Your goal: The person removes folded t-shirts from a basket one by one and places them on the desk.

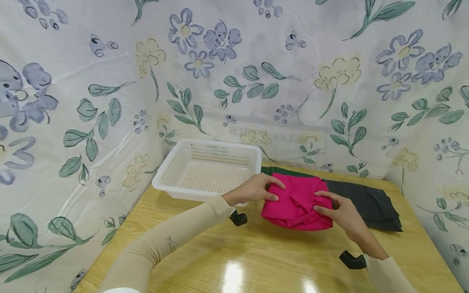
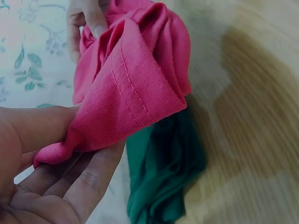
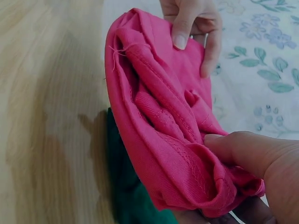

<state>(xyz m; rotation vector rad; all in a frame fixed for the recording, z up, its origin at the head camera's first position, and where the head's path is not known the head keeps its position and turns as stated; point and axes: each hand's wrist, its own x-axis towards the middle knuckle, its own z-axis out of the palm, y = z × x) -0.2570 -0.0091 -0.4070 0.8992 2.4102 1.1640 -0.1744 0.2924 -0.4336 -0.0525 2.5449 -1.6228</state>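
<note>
A bright pink folded garment (image 1: 293, 199) is held up just above the table between both hands. My left hand (image 1: 256, 189) grips its left edge, thumb on the near side and fingers beyond. On the opposite edge, my right hand (image 1: 338, 211) pinches the cloth between thumb and fingers. Stitched hems show on the pink garment (image 2: 126, 88) in the left wrist view, and loose inner folds in the right wrist view. Beneath and behind it lies a dark green cloth (image 2: 161, 172), mostly hidden in the head view. A folded black cloth (image 1: 366, 203) lies at the right.
A white perforated plastic basket (image 1: 207, 195) stands at the back left, with nothing seen inside. The wooden table (image 1: 205, 252) extends in front of the hands. Floral fabric (image 1: 278, 81) hangs behind and at both sides.
</note>
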